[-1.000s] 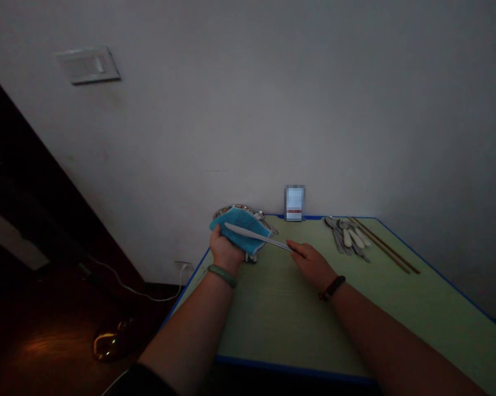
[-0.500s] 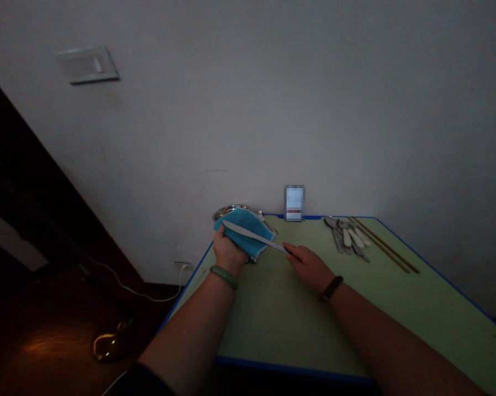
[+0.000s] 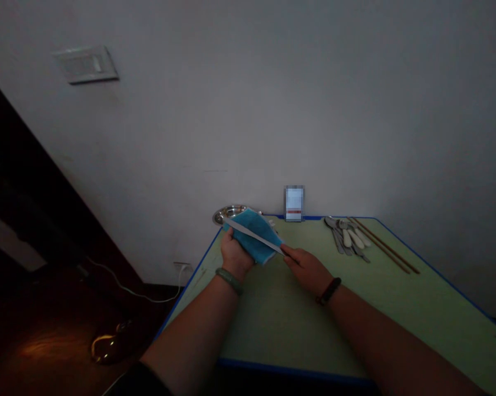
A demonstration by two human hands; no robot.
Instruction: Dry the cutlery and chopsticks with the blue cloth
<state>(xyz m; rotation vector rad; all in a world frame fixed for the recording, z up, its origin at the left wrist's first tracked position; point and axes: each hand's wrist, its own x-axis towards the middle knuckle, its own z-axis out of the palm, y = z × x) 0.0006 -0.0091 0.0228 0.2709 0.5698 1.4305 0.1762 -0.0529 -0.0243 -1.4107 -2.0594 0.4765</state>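
A blue cloth (image 3: 256, 223) lies spread over my left hand (image 3: 234, 254), whose fingers are mostly covered by it; the thumb shows at the cloth's near edge. Across the cloth rests a long silver table knife (image 3: 251, 234), its tip pointing to the upper left. My right hand (image 3: 308, 267) grips the knife by its handle end, fingers closed round it. Just behind the cloth, a round shiny metal bowl or dish (image 3: 227, 212) stands at the table's far left corner, partly hidden.
Spoons and forks, some with white handles (image 3: 355, 237), lie in a pile on the green table (image 3: 297, 319). Beside them is a pair of brown chopsticks (image 3: 386, 247). A phone-like screen (image 3: 294, 203) leans on the wall. A white cable (image 3: 148, 297) hangs at the left.
My left hand and the cloth have shifted slightly right along the knife, towards my right hand. More of the metal dish shows. My right hand has barely moved.
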